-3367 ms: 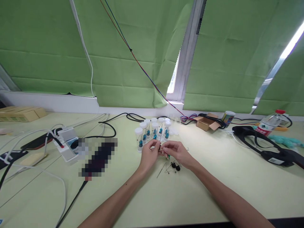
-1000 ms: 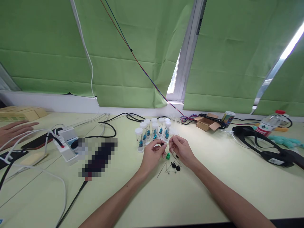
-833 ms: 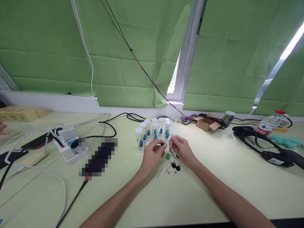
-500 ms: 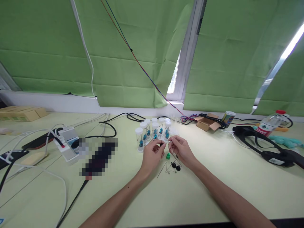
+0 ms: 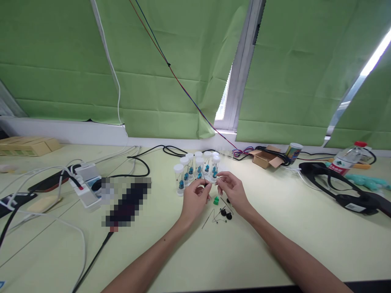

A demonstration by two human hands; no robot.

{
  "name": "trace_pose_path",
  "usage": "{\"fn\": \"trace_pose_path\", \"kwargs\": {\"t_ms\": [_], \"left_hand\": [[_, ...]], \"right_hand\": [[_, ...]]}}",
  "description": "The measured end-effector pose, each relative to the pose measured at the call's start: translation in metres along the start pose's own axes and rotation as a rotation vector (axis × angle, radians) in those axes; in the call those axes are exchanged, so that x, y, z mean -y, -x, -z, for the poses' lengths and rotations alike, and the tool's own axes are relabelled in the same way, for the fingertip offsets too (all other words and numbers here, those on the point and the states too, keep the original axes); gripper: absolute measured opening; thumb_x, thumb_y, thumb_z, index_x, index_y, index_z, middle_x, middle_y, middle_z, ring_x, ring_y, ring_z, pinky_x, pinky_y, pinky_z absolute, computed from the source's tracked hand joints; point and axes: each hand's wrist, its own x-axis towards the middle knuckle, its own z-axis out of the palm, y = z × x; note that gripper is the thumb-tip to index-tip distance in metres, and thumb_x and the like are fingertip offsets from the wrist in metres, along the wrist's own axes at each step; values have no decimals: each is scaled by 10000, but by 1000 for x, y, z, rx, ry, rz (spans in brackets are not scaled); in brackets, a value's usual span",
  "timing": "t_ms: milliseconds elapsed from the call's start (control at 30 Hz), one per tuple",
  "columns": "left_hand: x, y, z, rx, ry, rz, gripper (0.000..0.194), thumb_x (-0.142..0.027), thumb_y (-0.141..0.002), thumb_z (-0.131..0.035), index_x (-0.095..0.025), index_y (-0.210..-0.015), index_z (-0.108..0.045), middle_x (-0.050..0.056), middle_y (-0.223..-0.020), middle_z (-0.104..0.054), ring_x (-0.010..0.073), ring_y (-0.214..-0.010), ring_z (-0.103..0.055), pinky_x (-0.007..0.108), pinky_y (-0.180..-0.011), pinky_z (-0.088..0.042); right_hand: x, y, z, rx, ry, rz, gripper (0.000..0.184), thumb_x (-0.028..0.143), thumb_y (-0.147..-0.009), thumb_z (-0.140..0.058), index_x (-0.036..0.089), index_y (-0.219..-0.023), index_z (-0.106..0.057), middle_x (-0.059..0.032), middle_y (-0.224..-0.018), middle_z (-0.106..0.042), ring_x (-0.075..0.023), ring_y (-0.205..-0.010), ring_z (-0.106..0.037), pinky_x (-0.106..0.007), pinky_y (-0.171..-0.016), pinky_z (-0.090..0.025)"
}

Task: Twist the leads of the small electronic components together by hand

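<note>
My left hand [image 5: 194,201] is closed in a pinch on a small black piece [image 5: 205,185] with a thin metal rod rising from it. Just to its right, my right hand [image 5: 235,195] has thumb and forefinger pressed together; whatever lies between them is too small to make out. Below the fingers a small green figure-like piece [image 5: 216,200] stands on the table. Nearer to me lie black round parts [image 5: 229,216] and thin bent metal wires [image 5: 208,219]. Behind my hands stand several clear tubes [image 5: 179,179] with white caps and blue pieces inside.
At left are a power strip [image 5: 84,187], a pixelated dark object [image 5: 128,203] and tangled cables. An open cardboard box [image 5: 262,158], a printed can [image 5: 293,152], a red-capped bottle [image 5: 346,158] and a black headset [image 5: 342,191] occupy the right side.
The green piece, earlier at my fingers, now stands on the table. My hands moved slightly apart, then the right shifted a little. Another person's hand at far left came and went.
</note>
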Motion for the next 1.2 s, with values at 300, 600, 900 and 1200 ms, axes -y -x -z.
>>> {"fn": "trace_pose_path", "kwargs": {"t_ms": [300,600,900,1200], "left_hand": [[3,-2,3,5,12,34,273,-460,-823,-608,-188,-840,-603,-33,-539,-526,109,-475,-494,228,-486,-392],[0,-2,2,2,27,48,285,-473,-802,-626,-189,-822,-609,-31,-543,-537,105,-454,-490,225,-460,-386],[2,-3,3,3,26,34,288,-472,-804,-626,-184,-823,-614,-25,-548,-556,109,-469,-500,235,-494,-422],[-1,-3,3,10,35,34,282,-469,-794,-629,-188,-807,-612,-27,-547,-534,113,-469,-485,239,-495,-408]], "right_hand": [[-4,-1,1,-20,2,24,233,385,-792,-705,197,-905,-625,1,-712,-595,-109,-522,-513,-278,-526,-444],[-6,-2,2,-16,-14,21,236,402,-782,-718,191,-841,-630,-4,-694,-597,-119,-529,-520,-281,-522,-447],[-5,-1,2,4,19,10,278,448,-799,-696,189,-764,-601,14,-624,-565,-119,-511,-508,-274,-509,-427],[-10,-1,5,14,112,-26,348,511,-819,-647,192,-704,-567,39,-491,-506,-112,-435,-467,-256,-458,-387]]}}
